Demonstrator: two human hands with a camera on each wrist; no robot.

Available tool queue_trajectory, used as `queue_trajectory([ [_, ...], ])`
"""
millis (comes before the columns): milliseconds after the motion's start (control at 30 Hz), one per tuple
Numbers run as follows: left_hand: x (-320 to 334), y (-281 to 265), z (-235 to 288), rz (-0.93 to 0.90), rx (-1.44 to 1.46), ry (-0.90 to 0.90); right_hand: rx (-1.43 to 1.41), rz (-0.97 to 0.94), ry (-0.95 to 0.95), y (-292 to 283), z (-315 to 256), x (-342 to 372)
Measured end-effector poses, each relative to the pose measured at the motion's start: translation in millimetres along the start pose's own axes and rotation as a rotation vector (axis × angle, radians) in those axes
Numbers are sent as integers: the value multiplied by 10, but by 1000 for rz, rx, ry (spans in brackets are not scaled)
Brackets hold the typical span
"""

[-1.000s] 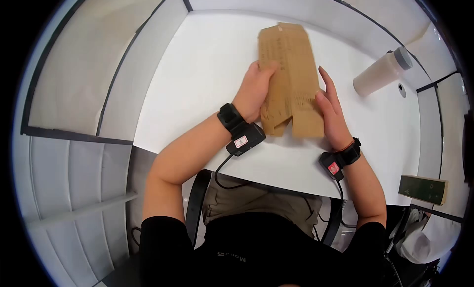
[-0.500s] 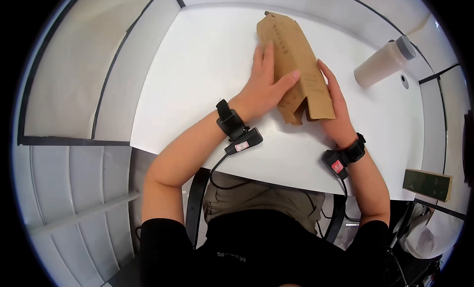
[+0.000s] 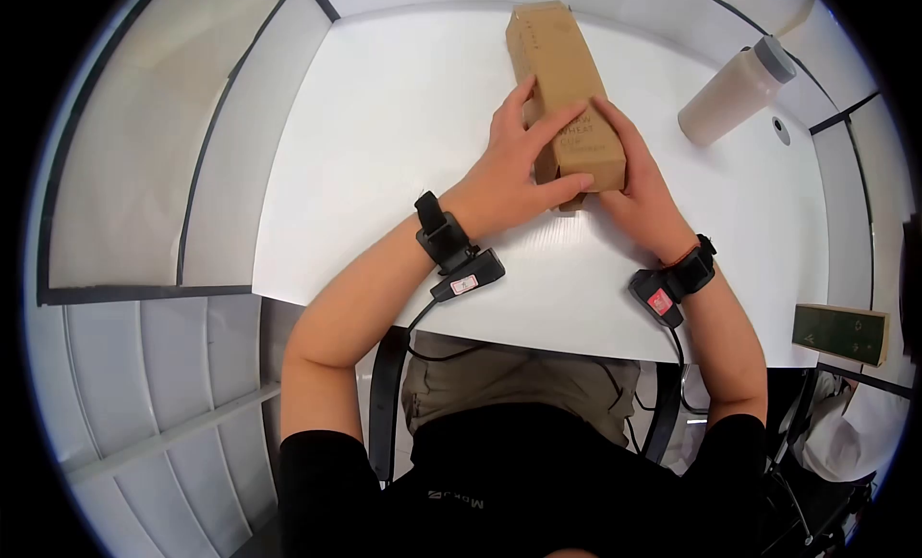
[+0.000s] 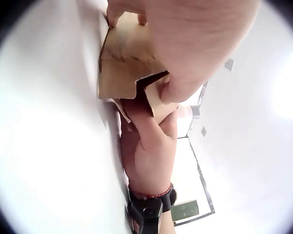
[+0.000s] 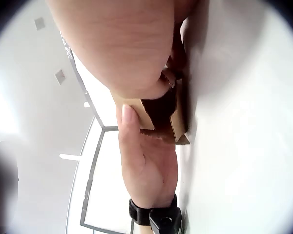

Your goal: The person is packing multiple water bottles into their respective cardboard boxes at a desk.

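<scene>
A long brown cardboard box [image 3: 565, 63] lies on the white table, squared up, with its near end towards me. Printed letters, including "WHEAT", run across its top. My left hand [image 3: 504, 179] holds the box along its left side, the thumb at a flap of the near end. On the opposite side my right hand [image 3: 648, 193] grips it, fingers along the right wall and thumb at the near end. In the left wrist view the near end gapes open, with a bent flap [image 4: 157, 100] under the left thumb; the right thumb reaches into the opening.
A pale bottle with a grey lid [image 3: 735, 97] stands at the back right, beside a round hole [image 3: 781, 131] in the table [image 3: 384, 126]. A dark green box [image 3: 840, 333] sits at the right edge. Upright panels enclose the table; cables hang from both wrist cameras.
The flattened cardboard has been opened out into a box shape and moved farther from me. My left hand has shifted to its near left side, and my right hand has come in round its near right end.
</scene>
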State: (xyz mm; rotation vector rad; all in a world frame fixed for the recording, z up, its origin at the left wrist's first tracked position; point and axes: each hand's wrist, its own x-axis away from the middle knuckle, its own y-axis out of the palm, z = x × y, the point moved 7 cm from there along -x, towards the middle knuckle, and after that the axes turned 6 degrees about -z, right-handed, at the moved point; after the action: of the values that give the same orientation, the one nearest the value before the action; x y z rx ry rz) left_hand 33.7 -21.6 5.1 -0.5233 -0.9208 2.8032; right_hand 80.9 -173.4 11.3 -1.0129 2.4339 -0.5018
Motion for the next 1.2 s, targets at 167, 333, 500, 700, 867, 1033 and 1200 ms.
queue_trajectory([
  [167,-4,9,18,-6,-20,42,-141,-33,22,-7,53,17],
  [333,-11,6,25,-4,-46,44,-92,-24,46,-31,30,18],
  [500,-28,11,32,28,-49,74,32,16,9,-65,23,6],
  [700,-51,-29,50,81,-87,106,197,26,63,-77,-99,-16],
  [867,-49,-45,25,96,-2,54,296,33,116,-50,-177,-5],
  [1033,-43,-4,17,31,68,49,193,30,159,-90,-80,22],
  [1200,-19,27,14,-54,0,-15,110,42,119,-88,-33,31],
])
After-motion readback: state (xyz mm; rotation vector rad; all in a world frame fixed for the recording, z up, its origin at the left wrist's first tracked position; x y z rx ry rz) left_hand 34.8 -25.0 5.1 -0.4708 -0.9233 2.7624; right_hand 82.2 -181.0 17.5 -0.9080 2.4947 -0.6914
